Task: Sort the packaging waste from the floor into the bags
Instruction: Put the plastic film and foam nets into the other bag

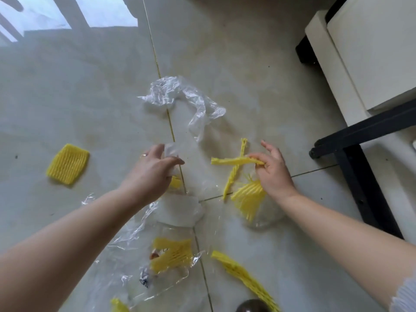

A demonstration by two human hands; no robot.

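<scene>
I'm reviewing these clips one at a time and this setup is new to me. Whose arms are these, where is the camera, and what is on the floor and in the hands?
There is no machine: a person wears a camera on the head, looking down at their own two hands. The left hand grips a piece of clear plastic film. The right hand pinches a flattened yellow foam net strip. On the tiled floor lie a crumpled clear bag, a flat yellow foam net and more yellow nets and film nearer the person.

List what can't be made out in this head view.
- Dark round object: cut off by the bottom edge, identity unclear.
- Yellow foam piece: mostly hidden behind the left hand.
- Small printed item: blurred under the clear plastic wrap.
- White furniture: cut off by the right edge.
</scene>
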